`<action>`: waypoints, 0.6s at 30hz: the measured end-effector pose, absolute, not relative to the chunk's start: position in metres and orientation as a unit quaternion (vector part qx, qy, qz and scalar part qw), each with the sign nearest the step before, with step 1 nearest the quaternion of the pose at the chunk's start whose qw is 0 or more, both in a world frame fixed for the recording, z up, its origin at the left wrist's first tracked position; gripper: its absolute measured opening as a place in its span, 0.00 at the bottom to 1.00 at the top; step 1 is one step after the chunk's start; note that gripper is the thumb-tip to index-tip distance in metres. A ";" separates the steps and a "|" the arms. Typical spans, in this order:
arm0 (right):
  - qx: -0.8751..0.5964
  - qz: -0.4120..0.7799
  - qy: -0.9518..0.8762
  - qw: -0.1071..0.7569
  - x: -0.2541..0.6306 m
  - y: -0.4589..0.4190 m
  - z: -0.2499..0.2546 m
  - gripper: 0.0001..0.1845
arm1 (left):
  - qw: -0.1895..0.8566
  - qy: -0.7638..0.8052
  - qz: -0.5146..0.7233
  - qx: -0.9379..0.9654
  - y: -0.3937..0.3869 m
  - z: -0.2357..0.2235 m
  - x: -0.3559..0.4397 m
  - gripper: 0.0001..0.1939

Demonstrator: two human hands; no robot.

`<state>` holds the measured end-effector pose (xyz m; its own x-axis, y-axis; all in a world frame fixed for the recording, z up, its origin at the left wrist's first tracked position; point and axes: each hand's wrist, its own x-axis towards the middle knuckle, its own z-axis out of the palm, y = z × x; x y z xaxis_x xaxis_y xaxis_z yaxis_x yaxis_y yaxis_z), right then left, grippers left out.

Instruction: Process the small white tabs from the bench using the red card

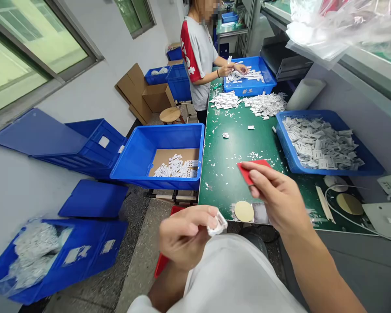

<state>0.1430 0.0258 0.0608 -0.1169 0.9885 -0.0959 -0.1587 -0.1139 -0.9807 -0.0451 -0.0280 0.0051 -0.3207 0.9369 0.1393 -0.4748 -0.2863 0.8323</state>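
Observation:
My left hand [186, 234] pinches a small white plastic part [217, 224] with an opening in it, held in front of my shirt just off the table edge. In my right hand [278, 195] is a thin flat red piece [247, 170], gripped between thumb and fingers above the green tabletop [221, 152]. The two hands are apart. Below the red piece, a round cream-coloured disc [244, 211] lies at the table's near edge. Fingers partly cover both held things.
A blue basket [329, 169] heaped with white parts stands at the right. To the left is a large blue bin [130, 152] with flat white pieces. Across the table a co-worker [198, 56] handles white pieces over a blue tray [247, 90]. White scraps dot the table.

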 end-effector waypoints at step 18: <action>-0.253 0.653 -0.635 0.326 0.152 0.021 0.084 0.17 | 0.806 0.230 0.527 0.138 -0.014 0.028 -0.022 0.21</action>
<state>0.1517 0.0209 0.0839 -0.6597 0.7468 0.0844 -0.1052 0.0195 -0.9943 -0.0220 -0.0144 0.0282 0.3379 0.9137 -0.2256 -0.7863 0.4058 0.4659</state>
